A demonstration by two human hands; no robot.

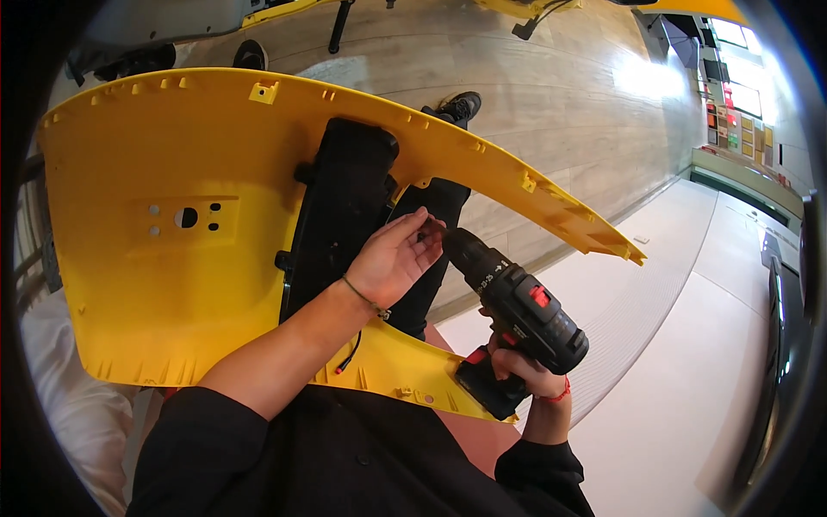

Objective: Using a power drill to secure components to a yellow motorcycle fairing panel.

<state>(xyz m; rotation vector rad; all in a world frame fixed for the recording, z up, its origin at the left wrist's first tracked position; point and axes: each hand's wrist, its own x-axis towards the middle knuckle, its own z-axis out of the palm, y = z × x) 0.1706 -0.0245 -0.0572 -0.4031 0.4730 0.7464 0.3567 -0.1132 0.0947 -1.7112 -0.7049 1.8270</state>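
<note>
Room left, over yellow panel [233,276]; rightward — drill [527,312]

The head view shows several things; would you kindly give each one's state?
Left hand, palm up, fingers curled; grip unclear.
Right hand, closed around the drill.
Drill, held, tip toward left hand.
Yellow panel, ribbed side facing the camera.
Black part, lying against the panel.
Cable, visible end unconnected.

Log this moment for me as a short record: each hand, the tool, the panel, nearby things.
left hand: left hand palm up, fingers by the drill's front tip; contact unclear
right hand: right hand wrapped around the grip of the drill
tool: black with red details, front tip toward the left hand
panel: curved yellow panel in front of the person
nearby: long black part across the panel; thin black cable, red-tipped
</note>
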